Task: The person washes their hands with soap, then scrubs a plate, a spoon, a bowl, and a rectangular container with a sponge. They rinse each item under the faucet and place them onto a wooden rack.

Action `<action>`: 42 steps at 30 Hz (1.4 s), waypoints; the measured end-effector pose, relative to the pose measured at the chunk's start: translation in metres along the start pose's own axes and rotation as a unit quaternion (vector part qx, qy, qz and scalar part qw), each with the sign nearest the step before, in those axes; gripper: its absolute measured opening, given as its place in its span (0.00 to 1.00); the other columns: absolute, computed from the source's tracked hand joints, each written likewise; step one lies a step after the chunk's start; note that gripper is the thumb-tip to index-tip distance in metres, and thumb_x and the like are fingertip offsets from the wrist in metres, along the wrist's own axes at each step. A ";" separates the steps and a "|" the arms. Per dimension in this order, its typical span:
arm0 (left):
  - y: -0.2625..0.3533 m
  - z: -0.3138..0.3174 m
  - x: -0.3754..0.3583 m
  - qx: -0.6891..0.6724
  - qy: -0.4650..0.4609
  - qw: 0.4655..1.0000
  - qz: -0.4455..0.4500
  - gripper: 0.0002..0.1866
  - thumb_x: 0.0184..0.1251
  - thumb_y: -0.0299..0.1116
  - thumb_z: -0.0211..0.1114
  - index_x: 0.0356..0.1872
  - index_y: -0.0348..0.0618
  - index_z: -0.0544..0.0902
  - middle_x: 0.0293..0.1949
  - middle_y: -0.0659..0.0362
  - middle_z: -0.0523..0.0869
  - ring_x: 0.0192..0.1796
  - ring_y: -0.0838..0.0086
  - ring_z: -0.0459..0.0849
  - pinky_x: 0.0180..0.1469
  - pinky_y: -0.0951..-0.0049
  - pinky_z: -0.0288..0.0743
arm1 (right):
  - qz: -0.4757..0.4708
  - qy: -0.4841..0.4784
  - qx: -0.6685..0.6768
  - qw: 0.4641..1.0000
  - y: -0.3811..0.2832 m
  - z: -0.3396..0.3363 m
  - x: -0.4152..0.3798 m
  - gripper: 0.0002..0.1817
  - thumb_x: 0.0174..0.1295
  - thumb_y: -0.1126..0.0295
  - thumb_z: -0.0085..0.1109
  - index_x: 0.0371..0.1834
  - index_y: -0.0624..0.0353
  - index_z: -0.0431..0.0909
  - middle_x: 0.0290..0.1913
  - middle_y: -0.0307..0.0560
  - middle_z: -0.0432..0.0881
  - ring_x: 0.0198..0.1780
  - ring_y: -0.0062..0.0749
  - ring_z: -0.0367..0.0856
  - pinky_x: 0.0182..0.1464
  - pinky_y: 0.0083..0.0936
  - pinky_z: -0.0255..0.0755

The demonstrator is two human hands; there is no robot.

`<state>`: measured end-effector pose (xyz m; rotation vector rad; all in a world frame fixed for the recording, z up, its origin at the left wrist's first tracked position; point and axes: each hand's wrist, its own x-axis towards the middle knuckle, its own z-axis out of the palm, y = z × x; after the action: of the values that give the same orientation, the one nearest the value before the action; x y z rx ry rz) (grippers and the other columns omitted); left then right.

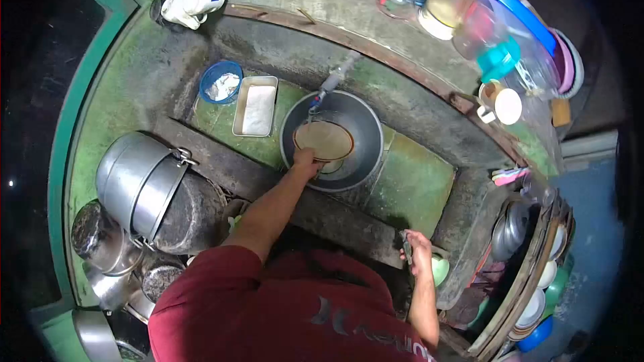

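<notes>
A round, brown-rimmed plate [325,139] is tilted over the large grey basin [367,135], under the tap [315,102]. My left hand [307,163] grips the plate's near edge, its fingers partly hidden beneath it. Off to the right, my right hand [419,252] is closed around a small dark object that I cannot make out clearly, above the sink's front ledge. Close beside that hand is a light green bowl [439,270], partly covered by the wrist.
Left of the basin are a metal tray [237,121] with a white block and a blue bowl [205,87]. Large pots [134,167] are stacked at the left. Jars, cups [508,106] and trays line the back ledge. A dish rack [530,288] stands right.
</notes>
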<state>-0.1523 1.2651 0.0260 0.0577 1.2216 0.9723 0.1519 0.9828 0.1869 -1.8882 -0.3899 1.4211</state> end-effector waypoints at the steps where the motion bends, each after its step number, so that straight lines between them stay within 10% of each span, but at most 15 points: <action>1: 0.003 0.008 -0.001 0.011 0.056 0.998 -0.037 0.23 0.65 0.22 0.53 0.62 0.35 0.65 0.58 0.44 0.75 0.55 0.46 0.79 0.50 0.43 0.81 | 0.013 0.006 0.023 1.000 -0.006 0.006 -0.002 0.11 0.69 0.67 0.52 0.50 0.56 0.79 0.33 0.39 0.79 0.22 0.27 0.76 0.20 0.22 0.72; 9: -0.050 -0.046 0.085 0.186 0.074 0.980 0.002 0.20 0.59 0.27 0.59 0.54 0.39 0.77 0.46 0.46 0.83 0.50 0.51 0.83 0.49 0.54 0.79 | 0.034 0.036 -0.016 0.999 -0.036 0.052 0.002 0.13 0.69 0.66 0.52 0.51 0.62 0.79 0.36 0.42 0.82 0.23 0.26 0.78 0.21 0.23 0.77; 12: -0.052 -0.047 0.099 0.395 0.096 0.910 0.082 0.21 0.54 0.28 0.59 0.52 0.36 0.76 0.49 0.40 0.81 0.54 0.49 0.80 0.52 0.57 0.77 | 0.044 0.035 -0.038 0.998 -0.037 0.059 0.015 0.12 0.69 0.68 0.53 0.49 0.61 0.80 0.35 0.41 0.81 0.23 0.25 0.78 0.20 0.23 0.77; 13: -0.055 -0.052 0.113 0.563 0.054 0.812 0.145 0.21 0.53 0.27 0.59 0.51 0.36 0.75 0.49 0.39 0.81 0.54 0.48 0.80 0.52 0.58 0.76 | 0.054 0.033 -0.037 0.997 -0.039 0.062 0.017 0.11 0.68 0.70 0.53 0.49 0.60 0.80 0.35 0.40 0.81 0.22 0.24 0.77 0.20 0.22 0.76; 18: -0.011 -0.080 0.129 0.434 -0.056 0.890 0.128 0.18 0.54 0.30 0.65 0.47 0.39 0.75 0.33 0.51 0.86 0.36 0.57 0.87 0.33 0.63 0.79 | 0.049 0.023 -0.083 0.995 -0.042 0.072 0.032 0.11 0.69 0.70 0.53 0.50 0.60 0.80 0.36 0.40 0.81 0.23 0.24 0.78 0.21 0.23 0.78; 20: 0.073 -0.077 0.058 0.192 -0.038 0.979 0.060 0.11 0.62 0.33 0.62 0.42 0.40 0.78 0.30 0.53 0.85 0.23 0.69 0.84 0.25 0.70 0.81 | 0.049 0.015 -0.098 0.994 -0.036 0.070 0.039 0.12 0.69 0.70 0.53 0.52 0.59 0.80 0.37 0.40 0.81 0.24 0.24 0.79 0.22 0.24 0.79; 28: 0.121 -0.124 0.112 -0.090 0.262 0.952 -0.129 0.19 0.62 0.39 0.65 0.53 0.44 0.79 0.32 0.56 0.82 0.35 0.64 0.83 0.41 0.61 0.81 | 0.091 0.022 -0.127 0.988 -0.027 0.070 0.029 0.10 0.67 0.70 0.55 0.49 0.57 0.80 0.35 0.38 0.81 0.25 0.24 0.78 0.25 0.26 0.80; 29: 0.090 -0.160 0.151 -0.085 0.252 0.955 -0.130 0.19 0.62 0.39 0.65 0.53 0.44 0.79 0.32 0.56 0.82 0.35 0.64 0.83 0.41 0.61 0.81 | 0.089 0.015 -0.097 0.991 -0.014 0.059 0.030 0.10 0.67 0.72 0.55 0.48 0.57 0.80 0.35 0.38 0.81 0.25 0.24 0.78 0.25 0.26 0.79; 30: 0.065 -0.189 0.195 0.099 0.064 0.989 0.091 0.19 0.61 0.36 0.63 0.52 0.42 0.76 0.38 0.53 0.80 0.37 0.66 0.82 0.34 0.67 0.77 | 0.094 0.019 -0.109 0.989 -0.014 0.057 0.025 0.10 0.67 0.73 0.54 0.48 0.57 0.80 0.35 0.38 0.81 0.24 0.24 0.78 0.25 0.25 0.79; 31: 0.044 -0.227 0.232 0.265 -0.131 0.905 0.304 0.18 0.59 0.33 0.61 0.50 0.40 0.73 0.44 0.51 0.78 0.38 0.67 0.80 0.27 0.73 0.73 | 0.101 0.021 -0.122 0.987 -0.016 0.052 0.019 0.10 0.67 0.74 0.54 0.48 0.58 0.80 0.35 0.38 0.81 0.24 0.24 0.78 0.24 0.25 0.78; 32: 0.036 -0.248 0.267 0.143 -0.211 0.939 0.232 0.22 0.60 0.29 0.59 0.56 0.39 0.67 0.48 0.51 0.76 0.40 0.68 0.77 0.28 0.73 0.72 | 0.103 0.026 -0.122 0.987 -0.016 0.047 0.012 0.10 0.67 0.74 0.54 0.48 0.58 0.80 0.35 0.38 0.81 0.24 0.24 0.78 0.24 0.25 0.78; 33: 0.046 -0.220 0.236 0.144 -0.212 0.939 0.228 0.22 0.60 0.29 0.59 0.56 0.39 0.67 0.48 0.51 0.76 0.40 0.68 0.77 0.28 0.73 0.72 | 0.099 0.046 -0.124 0.986 -0.016 0.043 0.007 0.10 0.67 0.74 0.54 0.48 0.60 0.80 0.34 0.38 0.81 0.24 0.24 0.78 0.23 0.24 0.77; 35: 0.115 -0.164 0.163 -0.011 0.094 0.991 0.090 0.21 0.61 0.24 0.55 0.57 0.37 0.67 0.48 0.50 0.76 0.39 0.68 0.77 0.29 0.71 0.72 | 0.092 0.067 -0.120 0.986 -0.014 0.038 0.003 0.10 0.66 0.74 0.54 0.48 0.61 0.80 0.34 0.39 0.81 0.23 0.24 0.78 0.22 0.23 0.75; 41: 0.193 -0.168 0.073 0.069 0.166 0.980 0.082 0.20 0.67 0.27 0.53 0.60 0.42 0.68 0.47 0.54 0.79 0.40 0.69 0.81 0.33 0.70 0.79 | 0.123 0.072 -0.090 0.986 0.009 0.038 0.002 0.10 0.67 0.72 0.56 0.49 0.59 0.81 0.38 0.39 0.81 0.25 0.24 0.77 0.24 0.24 0.76; 42: 0.210 -0.177 0.064 0.104 0.052 0.989 0.087 0.21 0.66 0.26 0.54 0.61 0.43 0.68 0.51 0.54 0.77 0.42 0.68 0.81 0.33 0.70 0.79 | 0.096 0.066 -0.082 0.990 0.017 0.039 0.005 0.10 0.67 0.74 0.55 0.49 0.59 0.80 0.38 0.39 0.81 0.26 0.23 0.76 0.25 0.24 0.76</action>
<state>-0.4183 1.3567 0.0173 0.2848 1.4283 1.0056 0.1150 0.9890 0.1667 -2.1908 -0.2727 1.4128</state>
